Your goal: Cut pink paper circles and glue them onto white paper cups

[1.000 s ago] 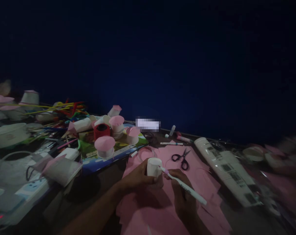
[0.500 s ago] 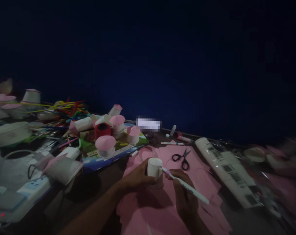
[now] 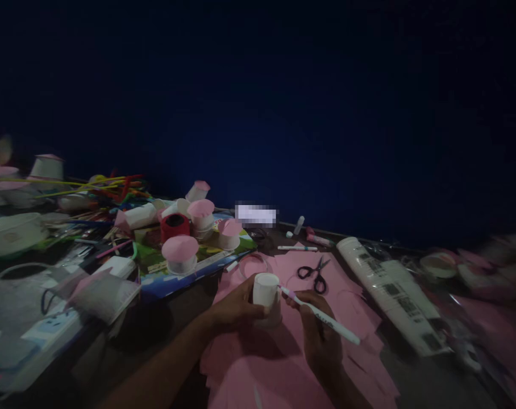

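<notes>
My left hand (image 3: 236,305) is wrapped round the side of a white paper cup (image 3: 266,291), which shows its flat, rimmed end upward. In my right hand (image 3: 320,324) is a white marker pen (image 3: 332,325) with a pale purple band, gripped like a pencil. Its tip points left and reaches the cup's right edge; whether it touches is too small to tell. Beneath both hands lie sheets of pink paper (image 3: 241,375). Black-handled scissors (image 3: 313,274) rest on the paper beyond my right hand.
Small cups with pink paper tops (image 3: 180,250) and a red spool (image 3: 175,228) stand at left on a colourful packet. A power strip (image 3: 49,341) lies nearer. Sleeved paper cups (image 3: 390,295) lie at right. Behind the paper are another marker (image 3: 298,248) and a tape ring (image 3: 253,264).
The whole view has shifted slightly, so things appear a little further left. The hands keep the same hold on the cup and the marker, with the tip still at the cup's edge.
</notes>
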Motion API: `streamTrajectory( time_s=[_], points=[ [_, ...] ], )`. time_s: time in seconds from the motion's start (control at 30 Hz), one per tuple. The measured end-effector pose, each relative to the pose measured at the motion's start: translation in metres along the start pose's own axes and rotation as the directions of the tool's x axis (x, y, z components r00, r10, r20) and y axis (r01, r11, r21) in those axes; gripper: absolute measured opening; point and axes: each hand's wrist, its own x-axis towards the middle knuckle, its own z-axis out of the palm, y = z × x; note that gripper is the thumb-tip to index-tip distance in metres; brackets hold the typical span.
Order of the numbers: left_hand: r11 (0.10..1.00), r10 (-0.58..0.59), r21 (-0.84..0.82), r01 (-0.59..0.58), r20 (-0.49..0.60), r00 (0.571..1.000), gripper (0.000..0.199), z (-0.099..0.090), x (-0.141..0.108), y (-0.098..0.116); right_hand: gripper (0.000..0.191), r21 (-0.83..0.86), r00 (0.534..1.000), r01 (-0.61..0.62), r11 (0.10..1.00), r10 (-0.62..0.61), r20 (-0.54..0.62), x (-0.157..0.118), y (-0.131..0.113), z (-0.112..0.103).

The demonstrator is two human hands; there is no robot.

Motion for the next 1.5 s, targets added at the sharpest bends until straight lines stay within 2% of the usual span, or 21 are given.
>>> streamTrajectory(
  time_s=[0.23,0.4,0.7,0.87,1.07,1.2,1.5],
  points=[
    [1.0,0.0,-0.026,0.0,0.022,1.0,0.055,-0.0015,-0.0002,0.0017,0.015,-0.01,0.999,-0.033,0.999,0.033,-0.003,0.0014,-0.0008,-0.0008],
    [1.0,-0.004,-0.026,0.005,0.018,1.0,0.048,0.0004,-0.0004,0.0045,0.015,-0.023,0.999,-0.029,0.999,0.029,0.013,0.0024,-0.0022,-0.0012],
    [0.997,-0.025,-0.069,0.022,-0.04,0.999,0.05,-0.0025,-0.001,-0.0003,0.019,0.054,0.999,0.044,0.998,-0.045,0.014,0.0012,-0.0047,-0.0024],
    [0.996,-0.013,-0.084,0.012,-0.007,1.0,0.048,-0.0015,-0.0007,0.0034,0.022,0.082,0.99,0.104,0.991,-0.111,0.084,-0.0029,-0.0024,-0.0015],
    [0.997,0.014,-0.073,-0.013,0.019,1.0,0.047,-0.0023,0.0,0.0028,0.024,0.069,0.987,0.112,0.991,-0.119,0.112,-0.0051,0.001,0.0006],
    [0.996,0.0,-0.092,0.002,0.019,1.0,0.048,-0.0028,-0.0003,0.001,0.023,0.038,0.99,0.114,0.993,-0.117,0.082,-0.003,0.0009,-0.0005],
    [0.997,0.013,-0.071,-0.014,-0.011,1.0,0.056,-0.0032,-0.0002,0.002,0.018,0.01,0.999,0.027,1.0,-0.027,-0.018,0.0044,0.0002,-0.0084]
  ],
)
